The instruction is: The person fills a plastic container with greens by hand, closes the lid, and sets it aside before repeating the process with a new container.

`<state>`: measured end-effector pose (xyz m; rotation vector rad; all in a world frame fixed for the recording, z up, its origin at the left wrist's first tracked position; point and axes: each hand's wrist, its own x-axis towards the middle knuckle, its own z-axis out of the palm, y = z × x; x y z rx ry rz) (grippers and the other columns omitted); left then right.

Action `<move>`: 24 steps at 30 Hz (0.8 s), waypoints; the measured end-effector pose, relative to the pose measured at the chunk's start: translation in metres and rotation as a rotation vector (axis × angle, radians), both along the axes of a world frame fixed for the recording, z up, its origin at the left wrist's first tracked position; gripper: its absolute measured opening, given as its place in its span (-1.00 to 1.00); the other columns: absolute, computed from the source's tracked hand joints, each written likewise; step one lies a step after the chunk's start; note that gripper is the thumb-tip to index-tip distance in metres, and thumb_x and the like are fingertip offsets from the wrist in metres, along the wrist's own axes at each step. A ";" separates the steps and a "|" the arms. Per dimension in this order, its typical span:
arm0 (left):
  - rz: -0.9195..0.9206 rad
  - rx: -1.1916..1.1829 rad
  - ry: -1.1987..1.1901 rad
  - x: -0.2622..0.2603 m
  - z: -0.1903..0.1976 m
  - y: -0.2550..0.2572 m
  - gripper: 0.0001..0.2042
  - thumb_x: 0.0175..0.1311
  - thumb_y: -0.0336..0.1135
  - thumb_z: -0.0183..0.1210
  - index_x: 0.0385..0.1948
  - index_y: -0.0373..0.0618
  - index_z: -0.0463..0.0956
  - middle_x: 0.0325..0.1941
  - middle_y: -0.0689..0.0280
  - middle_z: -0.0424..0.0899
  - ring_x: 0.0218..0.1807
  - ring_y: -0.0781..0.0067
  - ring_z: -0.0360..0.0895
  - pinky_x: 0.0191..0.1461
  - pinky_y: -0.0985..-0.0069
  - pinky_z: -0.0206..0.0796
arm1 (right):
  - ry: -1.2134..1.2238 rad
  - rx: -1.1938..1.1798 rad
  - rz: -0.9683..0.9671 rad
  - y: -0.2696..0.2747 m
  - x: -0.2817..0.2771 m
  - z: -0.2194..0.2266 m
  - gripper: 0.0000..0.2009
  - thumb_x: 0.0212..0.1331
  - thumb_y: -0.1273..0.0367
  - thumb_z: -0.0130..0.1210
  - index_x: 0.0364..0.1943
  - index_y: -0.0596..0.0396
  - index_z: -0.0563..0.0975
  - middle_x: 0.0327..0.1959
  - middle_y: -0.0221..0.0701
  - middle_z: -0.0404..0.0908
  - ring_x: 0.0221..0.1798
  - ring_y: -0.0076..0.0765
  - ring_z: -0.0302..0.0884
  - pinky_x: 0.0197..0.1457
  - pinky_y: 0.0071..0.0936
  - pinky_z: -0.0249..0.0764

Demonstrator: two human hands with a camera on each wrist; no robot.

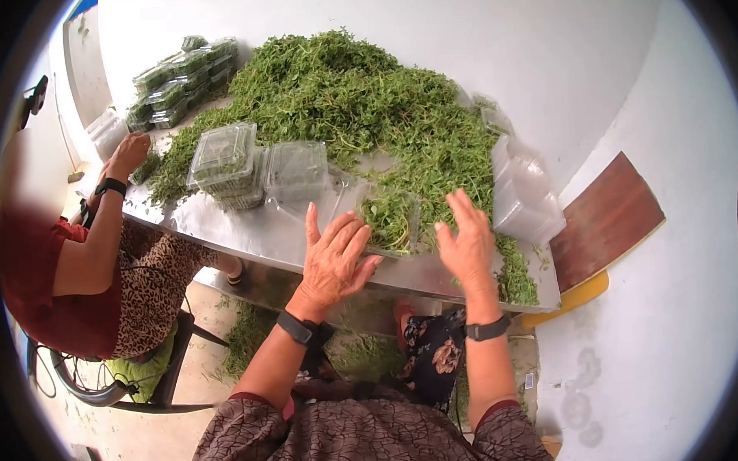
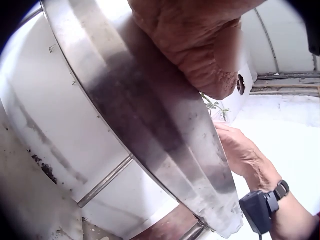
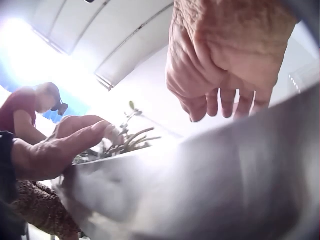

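A clear plastic box (image 1: 389,223), lid folded back to the left, holds leafy green stems near the table's front edge. My left hand (image 1: 336,258) is at its near left side, the thumb by the front corner and one finger raised away. In the right wrist view, that left hand (image 3: 65,145) reaches toward the stems (image 3: 131,137) at the table rim. To the box's right, my right hand (image 1: 467,243) hovers apart from it, fingers extended, holding nothing. Seen from the right wrist, the right hand (image 3: 230,65) points its fingers down over the metal edge.
Loose greens (image 1: 324,94) heap across the metal table (image 1: 255,234). Closed boxes (image 1: 224,158) stand left, with more filled boxes (image 1: 181,78) stacked at the back. Nested empty boxes (image 1: 524,188) lean at the right. Another person (image 1: 69,257) sits at the left, handling greens.
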<state>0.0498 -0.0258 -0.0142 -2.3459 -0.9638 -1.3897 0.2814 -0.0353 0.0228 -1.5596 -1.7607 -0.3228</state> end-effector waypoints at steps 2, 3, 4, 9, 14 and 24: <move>0.007 -0.009 -0.008 0.001 0.000 0.000 -0.56 -0.05 -0.22 0.33 -0.09 -0.14 0.50 -0.05 0.27 0.57 0.14 0.20 0.46 0.48 -0.20 -0.38 | -0.022 -0.127 -0.054 0.001 0.011 0.018 -0.45 0.05 0.32 0.22 0.18 0.14 0.41 0.26 -0.11 0.39 0.23 0.07 0.37 0.27 -0.17 0.31; 0.006 -0.011 -0.016 0.002 -0.001 0.001 -0.56 -0.05 -0.22 0.33 -0.09 -0.14 0.50 -0.05 0.27 0.57 0.14 0.20 0.46 0.48 -0.20 -0.38 | -0.039 -0.250 -0.104 0.003 0.017 0.026 -0.41 0.04 0.31 0.23 0.22 0.13 0.37 0.28 -0.08 0.36 0.25 0.09 0.35 0.29 -0.15 0.31; 0.003 -0.016 -0.016 0.001 -0.002 0.001 -0.57 -0.05 -0.21 0.33 -0.11 -0.14 0.51 -0.06 0.27 0.58 0.13 0.20 0.46 0.48 -0.19 -0.38 | -0.045 -0.250 -0.105 0.008 0.022 0.029 -0.41 0.04 0.31 0.23 0.22 0.13 0.37 0.28 -0.08 0.36 0.25 0.09 0.35 0.29 -0.15 0.31; -0.007 -0.026 -0.033 0.001 -0.003 0.003 -0.60 -0.04 -0.20 0.33 -0.14 -0.15 0.52 -0.10 0.27 0.59 0.12 0.20 0.47 0.48 -0.18 -0.36 | -0.138 -0.398 -0.118 0.034 0.040 0.022 -0.46 0.02 0.28 0.26 0.14 0.11 0.42 0.06 -0.03 0.51 0.10 0.06 0.48 0.15 -0.13 0.40; -0.022 -0.044 -0.026 0.001 -0.002 0.003 -0.61 -0.03 -0.20 0.33 -0.16 -0.15 0.53 -0.12 0.27 0.59 0.11 0.22 0.48 0.50 -0.11 -0.31 | -0.231 -0.478 -0.132 0.051 0.046 0.018 -0.86 -0.06 0.39 0.22 -0.42 0.14 0.58 -0.41 -0.08 0.61 -0.22 0.14 0.58 -0.13 -0.06 0.49; -0.006 -0.043 -0.024 0.001 -0.005 0.002 -0.62 -0.03 -0.20 0.32 -0.17 -0.15 0.52 -0.13 0.24 0.59 0.11 0.22 0.48 0.51 -0.02 -0.26 | 0.133 -0.197 -0.118 0.067 0.050 0.051 -0.91 -0.08 0.45 0.20 -0.55 0.17 0.54 -0.58 -0.06 0.52 -0.48 0.05 0.51 -0.38 -0.16 0.41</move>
